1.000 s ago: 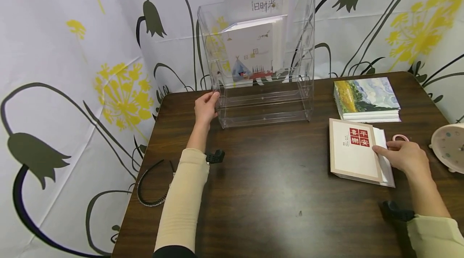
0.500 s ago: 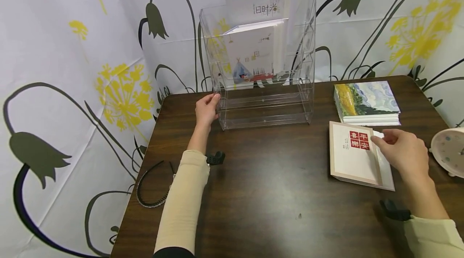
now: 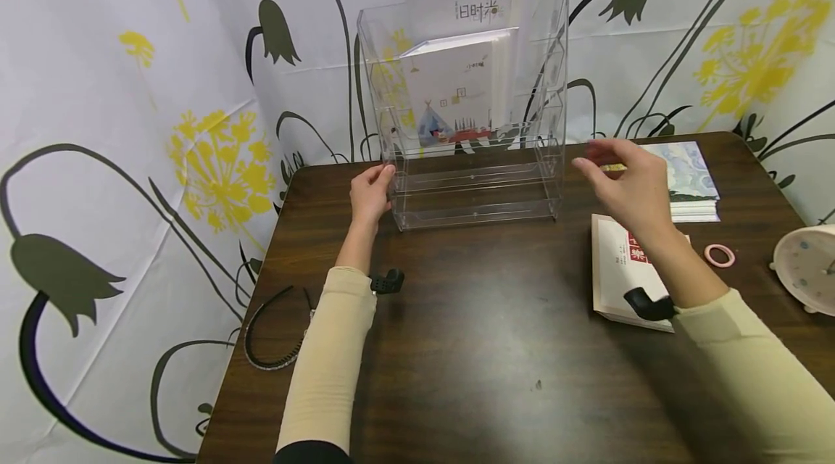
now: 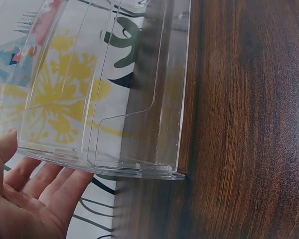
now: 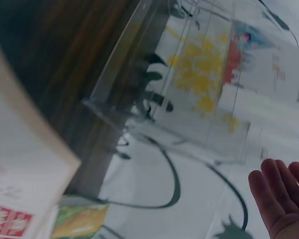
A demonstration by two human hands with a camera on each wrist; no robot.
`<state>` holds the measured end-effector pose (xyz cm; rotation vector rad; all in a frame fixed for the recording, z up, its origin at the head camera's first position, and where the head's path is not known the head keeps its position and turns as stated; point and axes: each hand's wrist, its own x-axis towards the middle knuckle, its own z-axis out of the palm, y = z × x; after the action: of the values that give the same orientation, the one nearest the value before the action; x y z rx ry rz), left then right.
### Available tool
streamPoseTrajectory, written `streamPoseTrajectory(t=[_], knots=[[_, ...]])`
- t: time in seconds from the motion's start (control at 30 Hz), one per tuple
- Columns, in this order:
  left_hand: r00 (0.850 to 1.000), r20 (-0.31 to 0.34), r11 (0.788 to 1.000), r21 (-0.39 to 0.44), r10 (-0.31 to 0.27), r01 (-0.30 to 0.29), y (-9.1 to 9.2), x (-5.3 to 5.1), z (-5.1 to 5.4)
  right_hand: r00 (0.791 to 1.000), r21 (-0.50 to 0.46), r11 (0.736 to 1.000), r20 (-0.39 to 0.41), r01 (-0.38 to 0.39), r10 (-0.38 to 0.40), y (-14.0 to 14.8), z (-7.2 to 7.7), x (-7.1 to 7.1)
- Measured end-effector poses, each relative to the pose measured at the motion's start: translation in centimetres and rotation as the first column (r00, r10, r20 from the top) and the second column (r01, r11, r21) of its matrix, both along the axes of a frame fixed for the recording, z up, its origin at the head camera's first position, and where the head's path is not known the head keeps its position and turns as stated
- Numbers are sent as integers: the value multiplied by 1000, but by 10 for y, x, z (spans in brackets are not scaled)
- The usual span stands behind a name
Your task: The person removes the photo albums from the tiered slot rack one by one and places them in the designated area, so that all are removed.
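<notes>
At far left, a white curtain printed with grey-green drooping flowers and yellow umbels (image 3: 98, 210) hangs in soft folds behind the dark brown wood-grain table (image 3: 476, 341). A slim black curved band with a ridged texture (image 3: 261, 359) lies near the table's left edge.

The left hand (image 3: 370, 196) grips the left side of a clear, glossy plastic tiered rack (image 3: 476, 217), thumb apart from the fingers. The rack stands upright at the back of the table, facing the person; its straight shelf lips run left to right, its tiers climbing away toward the curtain. White illustrated books (image 3: 450, 87) stand in it, leaning back.

The right hand (image 3: 629, 177), holding nothing, hangs in the air right of the rack, thumb parted from loosely bent fingers. Below it lies a flat beige-bordered book with red square lettering (image 3: 613, 272); behind, a stack with a painted landscape cover (image 3: 691, 174). Farther right are a smooth pink ring (image 3: 720, 255) and a round pale clock (image 3: 809, 264).

The left wrist view alone shows fingers under the rack's side wall; the right wrist view is blurred.
</notes>
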<state>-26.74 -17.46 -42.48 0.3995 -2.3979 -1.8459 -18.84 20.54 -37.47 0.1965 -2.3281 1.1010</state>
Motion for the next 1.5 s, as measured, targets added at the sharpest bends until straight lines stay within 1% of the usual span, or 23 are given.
streamPoseTrajectory(t=[0.03,0.13,0.27,0.4,0.57,0.7,0.83,1.0,1.2,1.27,1.33,1.5], knots=[[1000,2,1000,-4,2,-2,0,0,0,1000,-14,1000,-5,-24,24,-6,3,-8],[1000,4,1000,-2,4,-4,1,-1,0,997,-45,996,17,-71,72,-23,11,-32],[1000,0,1000,8,6,-6,2,-3,-1,988,-85,991,106,-100,109,-40,19,-63],[1000,6,1000,11,13,-13,0,-4,-2,976,-83,992,190,-91,105,-55,27,-86],[1000,9,1000,-1,16,-16,0,-5,-3,970,-80,996,239,-32,51,-68,34,-104],[1000,9,1000,-1,13,-13,0,-5,-3,963,-76,997,267,-5,25,-76,33,-114],[1000,9,1000,-4,17,-17,0,-4,-2,961,-55,998,278,26,-10,-85,32,-120],[1000,15,1000,2,20,-20,0,-2,-1,950,-22,997,304,76,-66,-95,35,-122],[1000,11,1000,16,23,-23,0,-3,-1,932,-7,994,348,111,-102,-101,39,-123],[1000,9,1000,17,22,-23,0,-3,-1,928,-8,993,359,115,-105,-101,40,-123],[1000,10,1000,18,23,-23,0,-3,-1,926,-30,993,366,115,-96,-101,40,-124],[1000,11,1000,16,19,-19,0,-4,-1,935,-139,987,355,75,-21,-100,40,-126]])
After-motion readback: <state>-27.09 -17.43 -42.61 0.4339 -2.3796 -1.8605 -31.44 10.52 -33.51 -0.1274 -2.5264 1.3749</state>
